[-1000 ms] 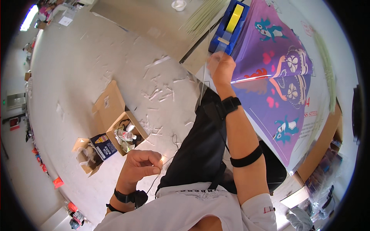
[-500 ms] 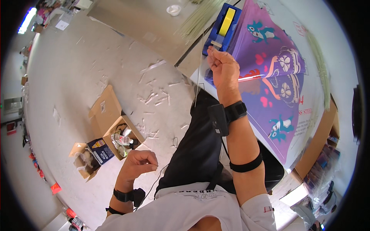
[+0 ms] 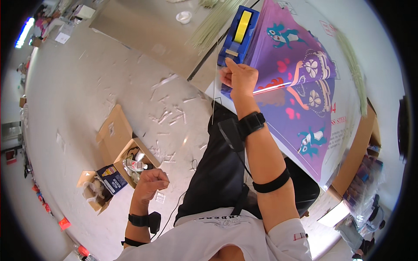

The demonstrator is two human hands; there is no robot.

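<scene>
My right hand (image 3: 238,79) is closed just in front of the cutting edge of a blue tape dispenser (image 3: 227,53), which carries a roll of yellow tape (image 3: 243,27). Its fingers are curled and the thumb points up; what they hold, if anything, is hidden. Beside it lies a purple printed sheet (image 3: 300,117) with cartoon figures, spread on the white table top (image 3: 348,93). A thin pale rod (image 3: 214,100) runs down past the fingers and over the table's edge. Away to the left, my left hand (image 3: 150,185) hovers over the floor, thumb and fingertips pinched together, their contents too small to see.
Bundles of thin pale green sticks (image 3: 217,24) (image 3: 355,65) lie on the tables. A small white bowl (image 3: 183,17) stands at the far side. On the floor are an open cardboard box (image 3: 114,130), a smaller box (image 3: 114,179) and scattered strips (image 3: 163,116). Another carton (image 3: 355,152) stands at right.
My right hand has drawn back slightly from the dispenser's cutting edge and its fingers have curled in. The left hand stays pinched. The whole view has shifted a little.
</scene>
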